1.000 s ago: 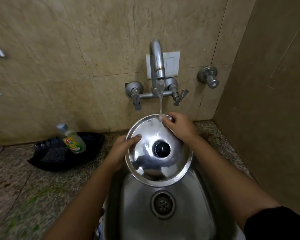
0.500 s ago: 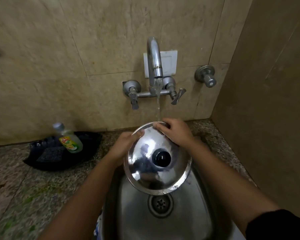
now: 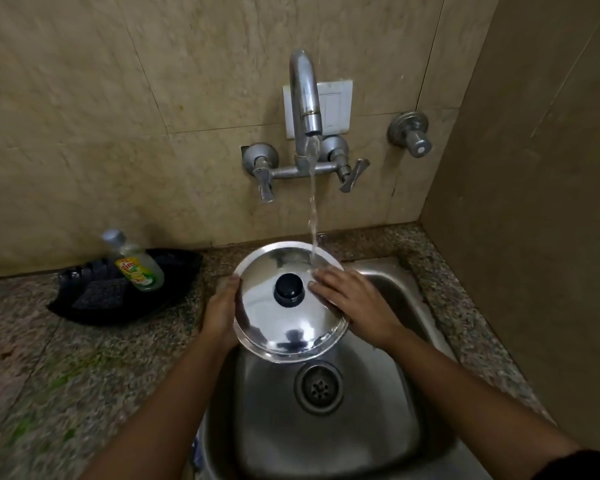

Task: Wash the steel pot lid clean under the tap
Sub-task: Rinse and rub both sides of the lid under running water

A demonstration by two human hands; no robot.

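A round steel pot lid (image 3: pixel 284 327) with a black knob (image 3: pixel 288 288) is held over the sink (image 3: pixel 392 393), top side up and tilted toward me. Water runs from the tap (image 3: pixel 303 95) and lands on the lid's far right part, beside my fingers. My left hand (image 3: pixel 222 311) grips the lid's left rim from beneath. My right hand (image 3: pixel 352 303) lies flat on the lid's right side with its fingers spread, fingertips near the knob.
A green dish soap bottle (image 3: pixel 136 263) leans in a black tray (image 3: pixel 118 296) on the speckled stone counter (image 3: pixel 49 375) at left. The sink drain (image 3: pixel 318 388) lies below the lid. Tiled walls close the back and right; a valve knob (image 3: pixel 411 136) sticks out at right.
The lid has tipped from steeply tilted to flatter, knob side up. My right hand slid from the far rim onto the lid's right surface; my left thumb came off the top.
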